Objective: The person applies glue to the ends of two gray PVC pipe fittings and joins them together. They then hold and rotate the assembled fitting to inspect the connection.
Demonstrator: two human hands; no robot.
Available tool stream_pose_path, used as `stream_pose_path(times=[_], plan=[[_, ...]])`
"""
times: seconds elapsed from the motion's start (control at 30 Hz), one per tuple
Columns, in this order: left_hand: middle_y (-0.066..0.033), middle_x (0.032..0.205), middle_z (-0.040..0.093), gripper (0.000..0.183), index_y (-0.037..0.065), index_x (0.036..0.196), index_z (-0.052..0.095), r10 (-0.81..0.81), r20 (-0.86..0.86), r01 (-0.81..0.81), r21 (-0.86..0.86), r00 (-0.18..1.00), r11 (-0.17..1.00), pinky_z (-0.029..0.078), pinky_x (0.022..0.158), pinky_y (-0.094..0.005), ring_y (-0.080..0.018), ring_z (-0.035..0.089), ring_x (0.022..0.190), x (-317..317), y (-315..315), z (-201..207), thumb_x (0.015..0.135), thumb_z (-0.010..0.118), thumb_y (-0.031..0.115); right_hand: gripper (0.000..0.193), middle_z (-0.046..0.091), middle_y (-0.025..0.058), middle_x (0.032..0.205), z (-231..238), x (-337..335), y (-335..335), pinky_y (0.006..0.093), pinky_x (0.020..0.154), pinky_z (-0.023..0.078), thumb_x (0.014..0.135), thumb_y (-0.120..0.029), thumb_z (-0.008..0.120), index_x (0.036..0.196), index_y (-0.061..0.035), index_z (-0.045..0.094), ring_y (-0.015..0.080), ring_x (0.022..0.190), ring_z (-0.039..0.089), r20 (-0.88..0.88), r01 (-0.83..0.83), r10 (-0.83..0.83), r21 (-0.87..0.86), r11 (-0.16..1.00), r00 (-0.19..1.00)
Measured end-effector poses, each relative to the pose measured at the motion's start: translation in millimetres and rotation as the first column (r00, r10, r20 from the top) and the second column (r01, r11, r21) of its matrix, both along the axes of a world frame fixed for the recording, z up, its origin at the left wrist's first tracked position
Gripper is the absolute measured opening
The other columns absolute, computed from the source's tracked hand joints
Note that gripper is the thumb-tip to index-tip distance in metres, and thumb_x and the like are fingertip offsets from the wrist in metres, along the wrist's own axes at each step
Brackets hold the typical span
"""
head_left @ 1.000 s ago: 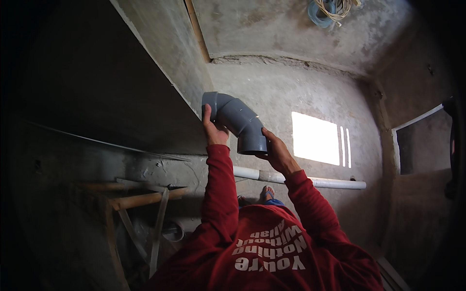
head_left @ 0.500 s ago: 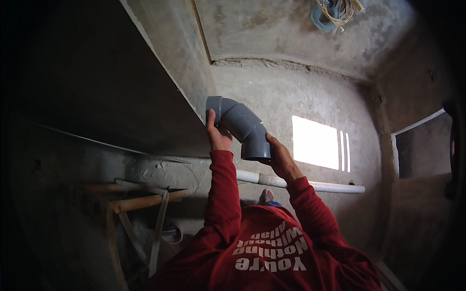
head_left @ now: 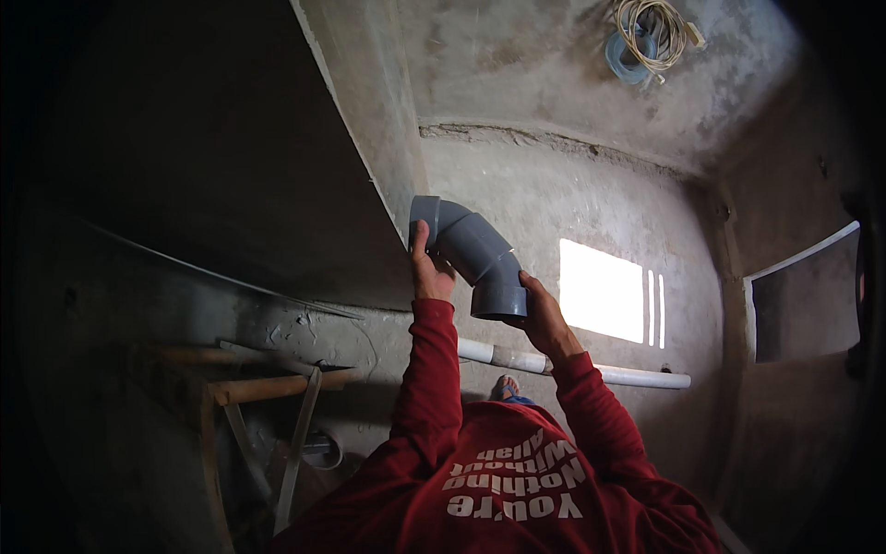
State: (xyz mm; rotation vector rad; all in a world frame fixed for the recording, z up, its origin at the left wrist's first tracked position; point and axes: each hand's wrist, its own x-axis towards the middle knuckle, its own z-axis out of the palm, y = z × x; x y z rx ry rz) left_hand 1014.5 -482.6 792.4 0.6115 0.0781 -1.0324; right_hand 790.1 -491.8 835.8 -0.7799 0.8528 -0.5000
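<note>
Between my two hands I hold a curved grey plastic pipe fitting, made of elbow pieces joined end to end. My left hand is wrapped round its upper left end, thumb along the near side. At the lower right end, my right hand grips the outside of the collar, with some fingers hidden behind it. That end's dark round opening faces down toward me. The fitting is held up in the air, above the concrete floor.
A long white pipe lies on the floor past my right forearm. To the left stands a wooden trestle, with a bucket beside it. A dark wall edge runs close to my left hand. Coiled cable lies at the far right.
My hands and the fitting sit slightly lower and further right in the picture. The background has shifted too, as the view moved. My grip looks the same.
</note>
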Motion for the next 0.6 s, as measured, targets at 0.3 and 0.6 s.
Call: stream_pose_path(times=[0.3, 0.6], plan=[[-0.0004, 0.107, 0.07, 0.046, 0.017, 0.12, 0.069, -0.013, -0.048, 0.011, -0.033, 0.999, 0.999, 0.053, 0.077, -0.0331, -0.0156, 0.066, 0.094, 1, 0, -3, 0.084, 0.086, 0.04, 0.06, 0.065, 0.0108, 0.127, -7, 2, -1, 0.0388, 0.098, 0.052, 0.106, -0.051, 0.045, 0.146, -0.0055, 0.048, 0.0194, 0.112, 0.066, 0.0, -0.028, 0.028, -0.019, 0.999, 1.0], [-0.0013, 0.111, 0.069, 0.048, 0.015, 0.123, 0.067, -0.012, -0.036, 0.01, -0.06, 0.999, 0.998, 0.054, 0.08, -0.0338, -0.0183, 0.066, 0.096, 2, 1, -1, 0.085, 0.086, 0.037, 0.057, 0.067, 0.0083, 0.121, -7, 2, 1, 0.0371, 0.091, 0.053, 0.105, -0.052, 0.046, 0.141, -0.008, 0.052, 0.0172, 0.104, 0.067, -0.009, -0.009, 0.008, -0.032, 0.999, 1.0]])
